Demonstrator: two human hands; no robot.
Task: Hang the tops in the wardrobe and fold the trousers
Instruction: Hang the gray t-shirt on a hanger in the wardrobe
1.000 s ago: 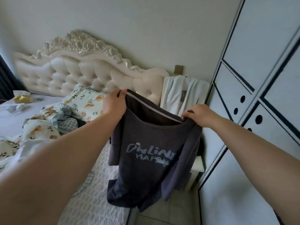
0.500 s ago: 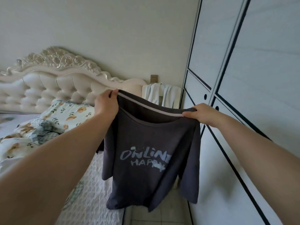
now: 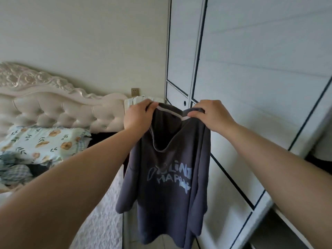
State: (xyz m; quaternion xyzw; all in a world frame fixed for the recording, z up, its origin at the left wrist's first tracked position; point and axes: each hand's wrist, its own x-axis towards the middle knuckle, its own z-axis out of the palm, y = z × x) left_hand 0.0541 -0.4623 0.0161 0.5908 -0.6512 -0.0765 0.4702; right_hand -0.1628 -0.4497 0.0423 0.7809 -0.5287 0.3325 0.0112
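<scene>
Beside the wardrobe [image 3: 251,87] and the bed [image 3: 53,141], the left hand [image 3: 137,115] and right hand [image 3: 212,114] are pinching a dark shirt [image 3: 165,168] by its collar, letting it hang.

Soft even daylight, wide-angle edge bending, slight softness

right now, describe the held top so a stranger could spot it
Start at the white wardrobe on the right. Just in front of its doors, the left hand and right hand hold up a dark grey top by its neckline. Only it bears pale blue lettering across the chest.
</scene>
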